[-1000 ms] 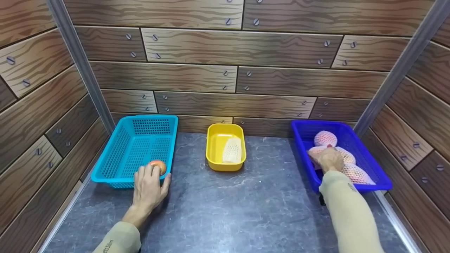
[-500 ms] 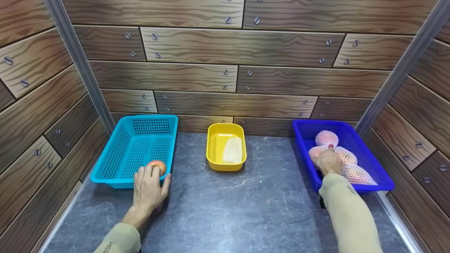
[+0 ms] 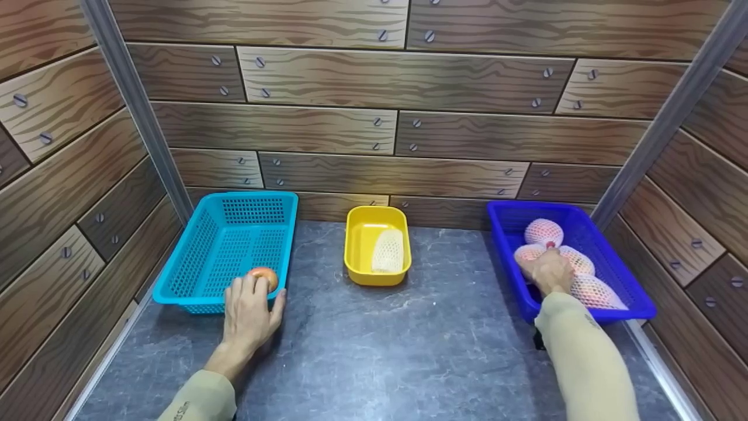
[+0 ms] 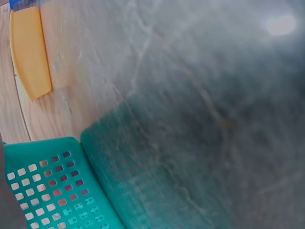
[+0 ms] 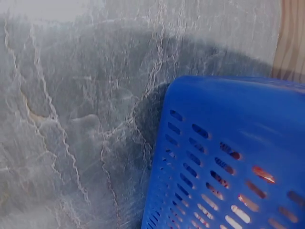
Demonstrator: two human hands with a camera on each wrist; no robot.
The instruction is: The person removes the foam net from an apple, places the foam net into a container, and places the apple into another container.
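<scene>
My left hand (image 3: 249, 313) lies over the front rim of a teal basket (image 3: 169, 292), fingers reaching inside and thumb outside near the corner. At its fingertips is a red-and-yellow apple (image 3: 266, 278). My right hand (image 3: 552, 272) is down inside a dark blue basket (image 3: 634, 298), its thumb and forefinger at a round fruit in a foam net (image 3: 529, 252); its other fingers are hidden. Beside that hand lie more netted fruits, one behind it (image 3: 544, 232) and one nearer the front (image 3: 596, 292). Neither hand shows in its wrist view.
Between the baskets stands a yellow bin (image 3: 377, 279) with a white foam net (image 3: 388, 251) lying in it. All three containers stand on a dark marbled tabletop (image 3: 374, 345), near the wood-patterned back wall (image 3: 327, 131). Similar side walls enclose the left and right.
The head view shifts very slightly. Both hands, the apple and the netted fruits stay where they were.
</scene>
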